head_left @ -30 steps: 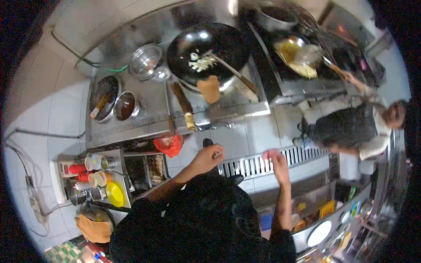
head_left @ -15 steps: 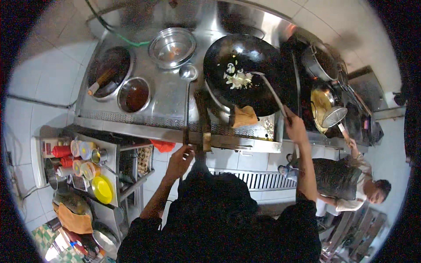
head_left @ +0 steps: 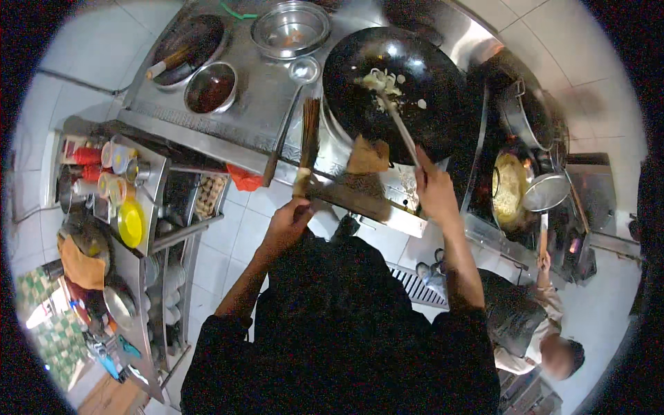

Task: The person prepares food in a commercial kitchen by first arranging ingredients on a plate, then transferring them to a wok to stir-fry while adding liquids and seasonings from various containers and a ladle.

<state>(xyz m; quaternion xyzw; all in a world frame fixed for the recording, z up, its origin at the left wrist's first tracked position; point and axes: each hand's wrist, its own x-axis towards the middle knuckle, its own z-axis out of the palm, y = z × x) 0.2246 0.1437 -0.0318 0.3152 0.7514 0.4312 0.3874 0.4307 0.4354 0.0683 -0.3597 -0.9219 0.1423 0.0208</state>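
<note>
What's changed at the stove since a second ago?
The right hand moved forward and took hold of the spatula. The left hand came up to the handle end of the brush; whether it grips is unclear. The wok and ladle stayed put.

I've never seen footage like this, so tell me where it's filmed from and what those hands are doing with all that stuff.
There's no machine: these are a person's two bare hands, seen by a wide fisheye camera on their head, so straight edges bend. The right hand holds a long-handled utensil reaching into a black wok with pale sliced food. The left hand is at the handle end of a bristle brush; whether it grasps it is hard to tell. On the metal counter lie a ladle and a bowl with dark red contents.
</note>
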